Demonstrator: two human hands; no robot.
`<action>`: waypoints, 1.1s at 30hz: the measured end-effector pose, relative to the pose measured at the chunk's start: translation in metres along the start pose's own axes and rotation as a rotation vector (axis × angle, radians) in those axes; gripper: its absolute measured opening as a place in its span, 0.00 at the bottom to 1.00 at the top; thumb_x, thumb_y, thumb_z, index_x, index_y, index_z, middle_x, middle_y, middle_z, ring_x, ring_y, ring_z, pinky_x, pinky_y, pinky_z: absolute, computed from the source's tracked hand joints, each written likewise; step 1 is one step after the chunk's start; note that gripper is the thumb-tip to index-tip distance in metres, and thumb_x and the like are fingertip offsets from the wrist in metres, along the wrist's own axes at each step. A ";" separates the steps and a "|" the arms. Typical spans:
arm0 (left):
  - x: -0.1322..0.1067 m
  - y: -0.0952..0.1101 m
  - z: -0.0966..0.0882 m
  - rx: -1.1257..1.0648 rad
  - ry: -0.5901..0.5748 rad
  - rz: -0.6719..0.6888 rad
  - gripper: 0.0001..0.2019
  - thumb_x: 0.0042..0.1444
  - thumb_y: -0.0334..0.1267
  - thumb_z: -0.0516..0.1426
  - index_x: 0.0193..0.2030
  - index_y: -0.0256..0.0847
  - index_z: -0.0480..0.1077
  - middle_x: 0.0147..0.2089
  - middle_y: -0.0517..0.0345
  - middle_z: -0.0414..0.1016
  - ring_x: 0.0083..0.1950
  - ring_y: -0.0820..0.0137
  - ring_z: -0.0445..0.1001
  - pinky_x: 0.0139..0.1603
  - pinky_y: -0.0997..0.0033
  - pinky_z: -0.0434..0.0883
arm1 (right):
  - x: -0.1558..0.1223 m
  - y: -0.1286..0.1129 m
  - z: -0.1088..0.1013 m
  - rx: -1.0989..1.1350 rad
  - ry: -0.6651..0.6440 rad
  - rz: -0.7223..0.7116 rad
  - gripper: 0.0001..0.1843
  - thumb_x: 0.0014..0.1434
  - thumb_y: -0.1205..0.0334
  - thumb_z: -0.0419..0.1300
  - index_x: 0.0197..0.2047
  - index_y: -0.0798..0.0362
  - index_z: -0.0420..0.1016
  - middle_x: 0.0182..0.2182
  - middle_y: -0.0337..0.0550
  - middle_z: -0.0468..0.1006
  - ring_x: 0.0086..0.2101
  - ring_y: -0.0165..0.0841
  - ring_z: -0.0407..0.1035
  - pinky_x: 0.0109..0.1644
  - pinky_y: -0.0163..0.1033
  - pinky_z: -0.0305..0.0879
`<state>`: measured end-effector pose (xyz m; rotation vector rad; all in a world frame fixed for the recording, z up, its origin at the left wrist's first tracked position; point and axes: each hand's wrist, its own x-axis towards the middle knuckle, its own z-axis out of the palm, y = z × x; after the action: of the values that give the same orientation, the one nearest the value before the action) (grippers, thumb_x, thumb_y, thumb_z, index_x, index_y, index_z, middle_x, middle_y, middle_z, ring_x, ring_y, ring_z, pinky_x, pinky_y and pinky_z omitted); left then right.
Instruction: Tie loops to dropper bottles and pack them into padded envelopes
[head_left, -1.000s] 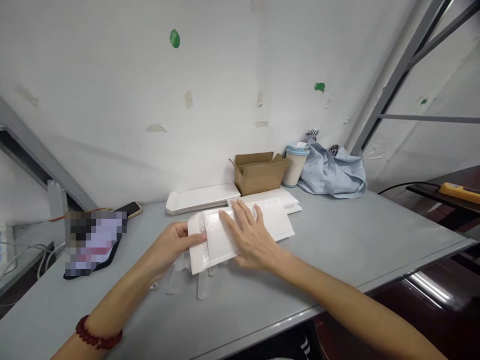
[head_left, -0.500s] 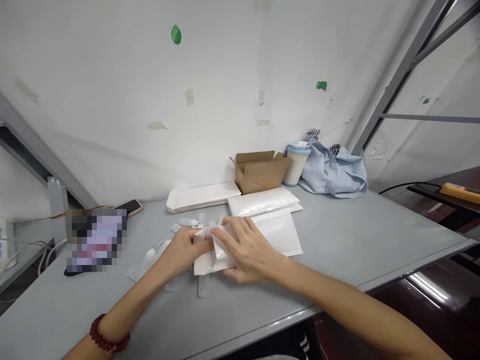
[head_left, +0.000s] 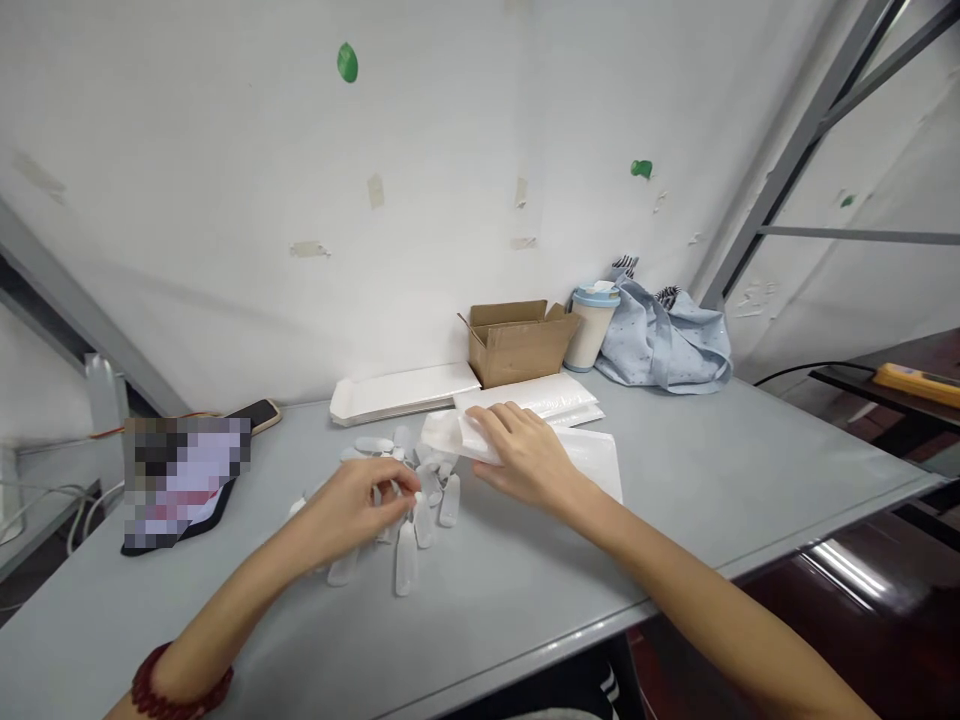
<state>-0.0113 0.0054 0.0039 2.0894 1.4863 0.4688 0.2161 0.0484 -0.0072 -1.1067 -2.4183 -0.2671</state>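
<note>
Clamping its fingers on a flat white padded envelope, the right hand rests mid-surface. Further left, the left hand nearly closes its fingers at small, flat, translucent-white pieces on the smooth grey surface; whether they pinch one cannot be told.

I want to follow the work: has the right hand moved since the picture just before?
Yes. The right hand has moved back and slightly right, closer to the cardboard box.
</note>
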 end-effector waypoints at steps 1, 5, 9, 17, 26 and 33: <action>-0.001 0.000 0.004 0.055 0.024 0.062 0.08 0.54 0.40 0.54 0.38 0.43 0.73 0.37 0.58 0.74 0.35 0.68 0.70 0.36 0.70 0.67 | 0.000 0.001 0.000 0.007 0.003 0.016 0.18 0.52 0.66 0.57 0.48 0.56 0.64 0.38 0.49 0.73 0.38 0.41 0.64 0.39 0.43 0.61; -0.001 0.000 0.022 0.202 0.070 0.275 0.09 0.57 0.36 0.53 0.44 0.45 0.70 0.51 0.55 0.69 0.53 0.62 0.65 0.51 0.62 0.66 | 0.001 0.001 -0.001 0.049 -0.019 0.031 0.17 0.53 0.66 0.56 0.47 0.55 0.64 0.37 0.49 0.73 0.39 0.41 0.65 0.40 0.42 0.61; 0.000 0.008 0.039 0.396 0.095 0.379 0.13 0.59 0.39 0.54 0.50 0.43 0.68 0.50 0.50 0.69 0.53 0.58 0.64 0.50 0.58 0.67 | 0.002 -0.001 0.002 0.084 -0.082 0.036 0.16 0.54 0.65 0.57 0.47 0.55 0.64 0.38 0.49 0.73 0.40 0.41 0.65 0.41 0.43 0.62; 0.003 0.017 0.058 0.696 0.134 0.388 0.11 0.59 0.32 0.50 0.45 0.39 0.71 0.39 0.48 0.73 0.43 0.57 0.69 0.41 0.56 0.69 | 0.002 -0.004 0.005 0.078 -0.099 0.025 0.17 0.56 0.65 0.58 0.49 0.57 0.64 0.41 0.50 0.72 0.42 0.41 0.65 0.43 0.44 0.62; 0.002 -0.001 0.006 0.002 0.226 0.040 0.14 0.58 0.47 0.53 0.44 0.42 0.72 0.36 0.55 0.77 0.37 0.64 0.74 0.38 0.67 0.70 | 0.004 -0.001 -0.002 0.083 -0.180 0.064 0.20 0.55 0.65 0.61 0.51 0.58 0.64 0.43 0.52 0.72 0.44 0.42 0.66 0.45 0.45 0.63; -0.001 -0.010 -0.032 -0.421 0.433 -0.169 0.19 0.53 0.54 0.56 0.40 0.40 0.69 0.31 0.58 0.77 0.32 0.67 0.75 0.40 0.67 0.71 | 0.002 -0.003 -0.002 0.170 -0.202 0.053 0.23 0.54 0.64 0.62 0.53 0.58 0.64 0.44 0.51 0.73 0.45 0.42 0.67 0.45 0.44 0.63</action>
<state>-0.0372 0.0142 0.0232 1.5804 1.6058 1.1141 0.2139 0.0469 -0.0044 -1.1663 -2.5263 0.0708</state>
